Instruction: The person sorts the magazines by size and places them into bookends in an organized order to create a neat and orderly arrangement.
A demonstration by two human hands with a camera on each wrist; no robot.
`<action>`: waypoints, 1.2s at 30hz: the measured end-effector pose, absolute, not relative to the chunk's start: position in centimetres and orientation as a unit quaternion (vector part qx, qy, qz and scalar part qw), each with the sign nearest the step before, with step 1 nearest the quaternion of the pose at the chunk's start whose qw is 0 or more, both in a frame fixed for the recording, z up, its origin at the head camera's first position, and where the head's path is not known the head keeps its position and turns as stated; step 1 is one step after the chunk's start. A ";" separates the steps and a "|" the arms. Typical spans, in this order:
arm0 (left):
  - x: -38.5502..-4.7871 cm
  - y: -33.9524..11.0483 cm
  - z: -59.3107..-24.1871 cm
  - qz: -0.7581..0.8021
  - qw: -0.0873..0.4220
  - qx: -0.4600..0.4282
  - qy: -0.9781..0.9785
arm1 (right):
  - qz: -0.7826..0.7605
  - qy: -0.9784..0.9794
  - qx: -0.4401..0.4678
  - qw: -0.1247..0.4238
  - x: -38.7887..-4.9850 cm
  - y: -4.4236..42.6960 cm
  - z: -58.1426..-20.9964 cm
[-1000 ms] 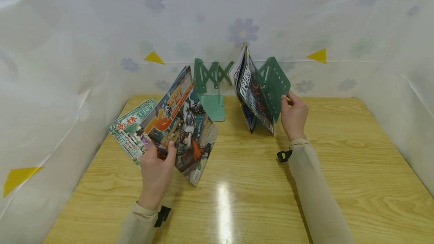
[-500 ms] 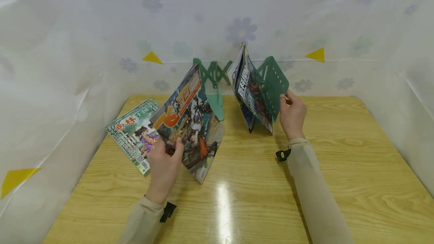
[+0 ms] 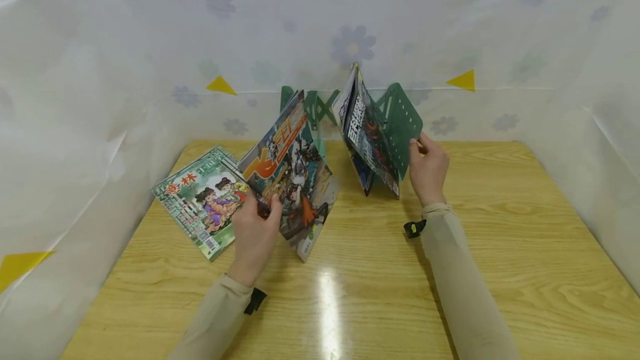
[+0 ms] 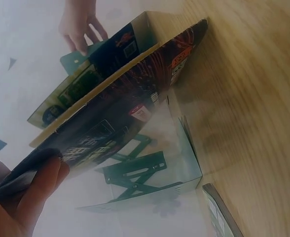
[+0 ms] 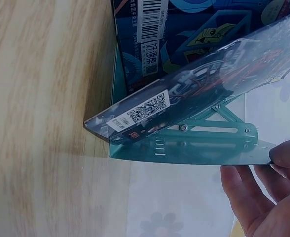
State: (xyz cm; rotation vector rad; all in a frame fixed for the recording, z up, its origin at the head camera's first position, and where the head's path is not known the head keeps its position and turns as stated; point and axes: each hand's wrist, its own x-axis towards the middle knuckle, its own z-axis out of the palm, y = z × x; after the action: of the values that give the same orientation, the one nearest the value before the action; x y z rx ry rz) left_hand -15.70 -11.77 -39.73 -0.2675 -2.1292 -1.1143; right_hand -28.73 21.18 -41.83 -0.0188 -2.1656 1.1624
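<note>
My left hand (image 3: 257, 235) grips a magazine (image 3: 292, 182) with orange lettering, held tilted above the table in front of the left part of a green folding bookend (image 3: 319, 109). In the left wrist view the thumb and fingers pinch this magazine (image 4: 95, 131) near its edge. With thumb and fingers my right hand (image 3: 430, 171) pinches the edge of the bookend's perforated right end plate (image 3: 407, 121). Dark-covered magazines (image 3: 370, 138) lean inside that plate; the right wrist view shows a barcoded cover (image 5: 150, 106) resting against the green metal. Part of the scissor frame is hidden behind them.
A green-covered magazine (image 3: 210, 204) lies flat on the wooden table (image 3: 380, 282) at the left, partly behind my left hand. A pale flowered sheet (image 3: 320, 26) stands behind the table, with yellow triangles (image 3: 462, 80) on it.
My left hand has carried the magazine right, across the left part of the bookend, uncovering more of the green-covered magazine. My right hand keeps its hold on the end plate.
</note>
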 end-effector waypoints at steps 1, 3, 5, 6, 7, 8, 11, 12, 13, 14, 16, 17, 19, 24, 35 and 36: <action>-15.9 -11.7 -39.7 -0.427 0.358 -0.104 -0.824 | 0.445 -0.830 -0.006 0.336 -28.7 21.2 -41.8; -16.2 -11.5 -39.8 -0.422 0.362 -0.104 -0.824 | 0.445 -0.829 -0.004 0.338 -28.8 21.2 -41.9; -16.5 -11.3 -39.8 -0.420 0.365 -0.104 -0.824 | 0.445 -0.829 -0.005 0.339 -28.8 21.2 -42.0; -16.6 -11.2 -39.8 -0.422 0.366 -0.107 -0.822 | 0.444 -0.829 -0.005 0.340 -28.8 21.2 -42.0; -16.8 -11.1 -39.8 -0.424 0.368 -0.108 -0.820 | 0.443 -0.829 -0.004 0.341 -28.8 21.3 -42.1; -16.9 -11.0 -39.8 -0.425 0.371 -0.110 -0.818 | 0.442 -0.829 -0.005 0.341 -28.8 21.2 -42.1; -17.3 -10.8 -39.9 -0.428 0.372 -0.109 -0.816 | 0.442 -0.830 -0.007 0.340 -28.7 21.2 -42.1; -17.5 -10.7 -39.9 -0.430 0.372 -0.108 -0.816 | 0.441 -0.830 -0.008 0.340 -28.7 21.1 -42.1; -17.6 -10.7 -39.9 -0.431 0.370 -0.106 -0.816 | 0.441 -0.830 -0.007 0.341 -28.7 21.1 -42.1; -17.7 -10.6 -39.8 -0.431 0.369 -0.105 -0.817 | 0.441 -0.830 -0.007 0.342 -28.7 21.1 -42.1; -17.9 -10.4 -39.8 -0.434 0.366 -0.102 -0.817 | 0.442 -0.829 -0.008 0.343 -28.8 21.1 -42.1; -18.0 -10.3 -39.7 -0.436 0.364 -0.101 -0.817 | 0.441 -0.829 -0.008 0.344 -28.8 21.1 -42.1; -18.2 -10.1 -39.6 -0.440 0.360 -0.099 -0.817 | 0.441 -0.828 -0.006 0.346 -28.9 21.1 -42.1; -18.9 -9.7 -39.5 -0.452 0.351 -0.107 -0.813 | 0.442 -0.828 -0.009 0.345 -28.9 21.1 -42.0; -20.6 -8.5 -39.3 -0.464 0.355 -0.111 -0.804 | 0.449 -0.826 -0.008 0.340 -28.8 21.1 -41.8; -20.7 -8.4 -39.3 -0.464 0.353 -0.111 -0.805 | 0.449 -0.827 -0.009 0.340 -28.7 21.1 -41.8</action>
State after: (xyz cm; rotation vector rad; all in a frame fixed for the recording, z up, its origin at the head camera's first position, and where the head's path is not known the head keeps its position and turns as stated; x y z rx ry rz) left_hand -20.71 -8.42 -39.33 -0.2867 -2.0814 -1.1995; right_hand -28.75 21.10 -41.77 -0.0225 -2.1514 1.1675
